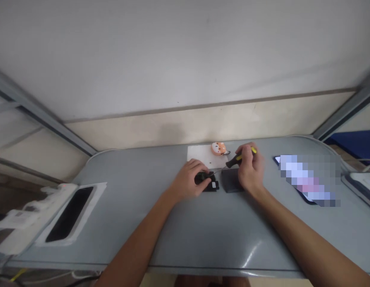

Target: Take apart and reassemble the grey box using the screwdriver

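My right hand (251,169) is wrapped round the black and yellow handle of a screwdriver (234,160). Its thin shaft slants down to the left, and the tip meets a small black device (213,186) with a white label. Pressed on that device from the left is my left hand (192,179), fingers and thumb closed about it on the table. A dark flat rectangular piece (230,181) lies just right of the device, partly behind my right hand. The exact spot under the tip is too small to make out.
Behind the hands, a white sheet (196,152) carries an orange and white animal-faced case (218,148). A lit phone (304,179) lies at right on the grey table (128,207). At left are a dark phone-like slab (70,213) and a white power strip (38,219) with plugs.
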Tool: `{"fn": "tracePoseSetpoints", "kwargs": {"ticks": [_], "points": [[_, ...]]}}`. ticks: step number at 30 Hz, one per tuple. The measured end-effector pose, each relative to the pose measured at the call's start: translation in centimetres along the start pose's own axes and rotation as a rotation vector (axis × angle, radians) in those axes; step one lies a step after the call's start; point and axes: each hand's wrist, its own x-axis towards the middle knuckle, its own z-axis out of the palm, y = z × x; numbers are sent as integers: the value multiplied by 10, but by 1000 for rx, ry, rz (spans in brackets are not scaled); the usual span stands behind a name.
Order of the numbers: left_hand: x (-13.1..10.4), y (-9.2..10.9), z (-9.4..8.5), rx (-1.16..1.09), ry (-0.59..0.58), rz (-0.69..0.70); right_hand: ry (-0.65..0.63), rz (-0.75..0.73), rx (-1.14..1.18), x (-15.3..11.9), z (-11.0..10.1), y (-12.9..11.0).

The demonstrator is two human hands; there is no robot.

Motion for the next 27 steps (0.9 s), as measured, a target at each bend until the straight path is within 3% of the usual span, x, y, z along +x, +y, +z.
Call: {"fn": "tracePoseSetpoints", "kwargs": {"ticks": [7, 27], "points": [[2, -8, -1, -40, 8, 46, -14, 48, 62, -1, 2, 0], [1, -4, -4, -18, 11, 43, -1, 20, 46, -1, 1, 0]]}}
